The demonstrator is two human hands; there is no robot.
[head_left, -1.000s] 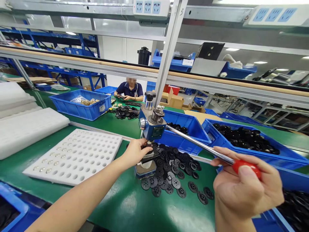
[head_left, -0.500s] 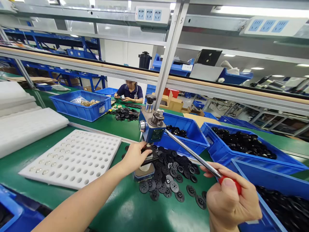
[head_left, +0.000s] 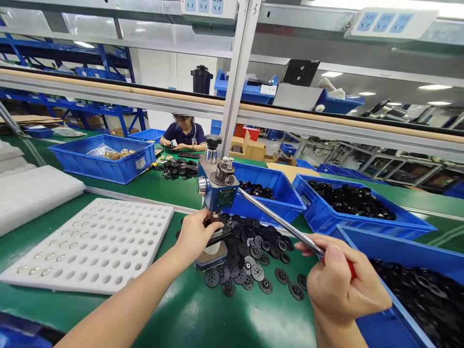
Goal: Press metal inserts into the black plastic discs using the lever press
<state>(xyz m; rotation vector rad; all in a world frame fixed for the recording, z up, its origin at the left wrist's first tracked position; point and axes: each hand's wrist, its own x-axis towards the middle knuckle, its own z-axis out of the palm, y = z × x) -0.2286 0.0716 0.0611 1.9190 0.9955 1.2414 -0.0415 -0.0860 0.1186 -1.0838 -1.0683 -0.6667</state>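
Note:
A small blue hand press (head_left: 218,193) stands on the green bench. Its steel lever (head_left: 279,223) slopes down to the right and ends in a red knob, which my right hand (head_left: 340,285) grips in a closed fist. My left hand (head_left: 195,234) is closed on a black disc part (head_left: 217,231) that sits on the press base under the ram. A heap of black disc parts (head_left: 253,251) lies on the bench just right of the press.
A white foam tray with rows of holes (head_left: 94,244) lies to the left. Blue bins of black parts (head_left: 348,203) stand behind and to the right. Another blue bin (head_left: 103,157) is at far left. A seated person (head_left: 183,135) works at the far end.
My right hand has pulled the lever's red knob downward and toward me. My left hand stays at the press base. The view has shifted slightly right.

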